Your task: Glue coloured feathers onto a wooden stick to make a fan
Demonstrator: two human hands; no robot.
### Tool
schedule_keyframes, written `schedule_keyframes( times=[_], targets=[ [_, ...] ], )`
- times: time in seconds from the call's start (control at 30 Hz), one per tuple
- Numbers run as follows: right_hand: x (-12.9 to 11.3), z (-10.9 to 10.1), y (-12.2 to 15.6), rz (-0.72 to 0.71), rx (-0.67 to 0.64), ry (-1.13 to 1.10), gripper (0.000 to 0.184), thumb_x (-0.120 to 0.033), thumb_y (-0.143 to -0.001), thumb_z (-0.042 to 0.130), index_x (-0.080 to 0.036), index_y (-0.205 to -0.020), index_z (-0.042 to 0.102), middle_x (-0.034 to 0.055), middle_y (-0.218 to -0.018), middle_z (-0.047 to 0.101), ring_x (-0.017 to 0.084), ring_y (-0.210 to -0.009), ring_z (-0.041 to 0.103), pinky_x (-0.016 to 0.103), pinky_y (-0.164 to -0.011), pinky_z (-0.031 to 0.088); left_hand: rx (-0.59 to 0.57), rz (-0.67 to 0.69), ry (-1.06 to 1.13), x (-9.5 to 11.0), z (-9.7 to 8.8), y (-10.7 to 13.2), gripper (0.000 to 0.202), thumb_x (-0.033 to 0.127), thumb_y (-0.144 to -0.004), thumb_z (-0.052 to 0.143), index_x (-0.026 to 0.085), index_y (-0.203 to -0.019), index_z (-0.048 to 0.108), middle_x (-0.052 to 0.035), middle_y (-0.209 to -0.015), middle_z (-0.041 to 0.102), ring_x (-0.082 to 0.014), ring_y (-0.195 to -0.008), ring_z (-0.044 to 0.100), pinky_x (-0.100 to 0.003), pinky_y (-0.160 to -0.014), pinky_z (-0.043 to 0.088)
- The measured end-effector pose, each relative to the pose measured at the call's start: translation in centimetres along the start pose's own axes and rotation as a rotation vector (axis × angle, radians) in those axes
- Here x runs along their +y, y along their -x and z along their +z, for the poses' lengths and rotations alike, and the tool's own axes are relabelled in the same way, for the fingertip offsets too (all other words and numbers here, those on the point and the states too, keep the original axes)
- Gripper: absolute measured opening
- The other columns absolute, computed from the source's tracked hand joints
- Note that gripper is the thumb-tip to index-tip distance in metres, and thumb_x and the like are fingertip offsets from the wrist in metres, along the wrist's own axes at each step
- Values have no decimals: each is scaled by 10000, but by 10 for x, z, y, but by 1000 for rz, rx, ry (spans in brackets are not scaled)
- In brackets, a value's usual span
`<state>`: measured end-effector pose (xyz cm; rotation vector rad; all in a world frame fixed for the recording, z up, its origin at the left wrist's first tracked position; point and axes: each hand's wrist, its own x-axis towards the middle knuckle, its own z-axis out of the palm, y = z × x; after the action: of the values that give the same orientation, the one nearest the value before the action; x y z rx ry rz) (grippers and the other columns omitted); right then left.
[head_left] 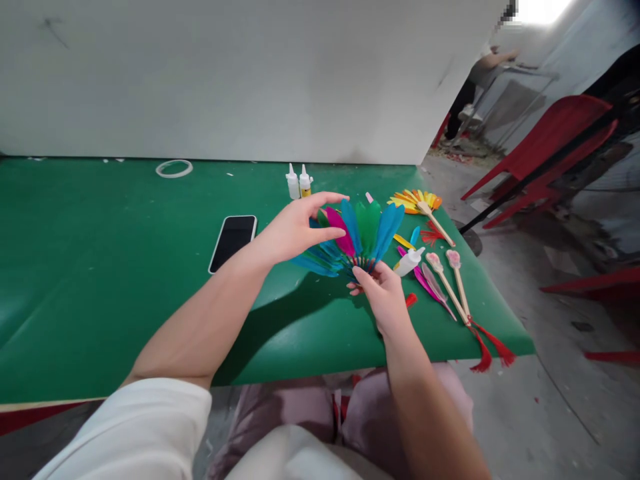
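Through my head feed: a green table [125,287] beneath a raised feather fan [369,230]

The fan, blue and green with 1 magenta feather [345,245] facing me, is pinched at its base by the right hand [387,293], thumb in front; I see the left hand [295,223] at the fan's left side, thumb and forefinger spread apart, its other fingers too hidden to tell. Right of the fan I make out a yellow-orange feather piece [415,200] and 2 sticks [450,291] with red tassels [483,358]; left of the fan, a phone [233,242] lying flat; beyond the fan, 2 upright bottles [293,187]; just right of the fan, 1 tilted bottle [409,262]
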<state>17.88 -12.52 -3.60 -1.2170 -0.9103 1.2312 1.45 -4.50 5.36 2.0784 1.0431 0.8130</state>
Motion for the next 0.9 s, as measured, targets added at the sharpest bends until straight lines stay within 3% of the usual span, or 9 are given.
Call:
schedule_keyframes(
  times=[0.13,0.33,0.57,0.9],
  targets=[
    [-1,1,1,-1,10,20,302,-396,-669,697,-167,-830,585,-24,-714,603,103,-531,614,187,-419,477,-55,-2,-31,-2,1,0,543,262,-706,703,183,-1218,541,-55,-1187,609,-196,-1029,566,-324,-894,449],
    [-2,-3,2,2,25,36,296,-392,-675,688,-167,-833,578,-24,-685,624,109,-503,613,186,-403,468,-134,0,-87,-4,0,0,631,282,-711,692,210,-1296,466,-64,-1332,513,-231,-1135,511,-340,-886,452],
    [-5,-3,4,-6,27,46,278,-376,-683,685,-173,-850,595,-10,-724,649,121,-531,630,190,-416,475,-122,33,-81,3,0,1,657,276,-721,687,224,-1323,431,-59,-1372,471,-237,-1165,493,-338,-890,457],
    [-4,-3,6,-46,-1,73,236,-359,-710,673,-180,-858,627,0,-789,622,108,-552,620,187,-428,474,-49,63,-16,3,2,3,537,253,-738,675,219,-1250,515,-38,-1239,578,-199,-1052,575,-348,-955,442]
  ],
)
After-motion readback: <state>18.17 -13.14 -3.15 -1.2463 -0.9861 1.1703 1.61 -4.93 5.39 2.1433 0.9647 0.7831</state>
